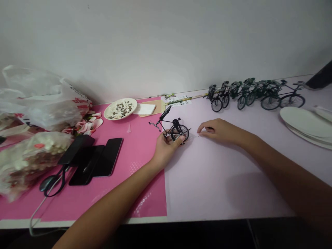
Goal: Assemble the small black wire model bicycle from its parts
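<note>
My left hand (167, 147) is closed around a small black model bicycle (177, 126), with the thumb across the lower part of its spoked wheel. Silver handlebars stick out to the left above my fingers, and a dark bar slants up from the frame. One wheel shows clearly; my fingers hide part of the lower frame. To the right, my right hand (216, 130) rests low over the pale table sheet, its fingers bent and slightly apart, with nothing visible between them. A tiny dark speck (198, 136) lies just by its fingertips.
Several model bicycles (293, 100) stand in a row along the wall at right, near white plates (306, 122). A plate of small parts (107, 110) sits at back left. Phones (110, 157), a black box (76, 148), a cable and plastic bags (44, 103) occupy the left side.
</note>
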A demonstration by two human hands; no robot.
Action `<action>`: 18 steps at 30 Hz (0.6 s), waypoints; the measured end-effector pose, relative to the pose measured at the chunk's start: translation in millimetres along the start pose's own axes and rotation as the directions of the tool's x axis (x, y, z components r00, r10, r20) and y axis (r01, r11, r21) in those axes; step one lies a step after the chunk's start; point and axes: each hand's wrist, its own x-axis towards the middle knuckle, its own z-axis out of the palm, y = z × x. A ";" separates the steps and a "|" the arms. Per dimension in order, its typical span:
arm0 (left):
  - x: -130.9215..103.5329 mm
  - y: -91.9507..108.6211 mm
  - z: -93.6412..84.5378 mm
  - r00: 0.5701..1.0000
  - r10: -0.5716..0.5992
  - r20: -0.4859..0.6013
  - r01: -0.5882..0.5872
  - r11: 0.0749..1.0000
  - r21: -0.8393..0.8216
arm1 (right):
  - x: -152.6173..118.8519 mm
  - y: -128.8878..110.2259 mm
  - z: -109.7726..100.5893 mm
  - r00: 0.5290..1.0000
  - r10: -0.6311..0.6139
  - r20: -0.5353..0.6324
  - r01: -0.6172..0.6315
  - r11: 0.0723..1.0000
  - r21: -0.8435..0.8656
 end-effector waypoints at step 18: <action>-1.7 3.9 -0.8 0.999 -0.005 0.034 0.005 1.000 0.016 | -2.8 -15.4 15.4 0.999 -0.020 0.045 0.027 0.987 -0.158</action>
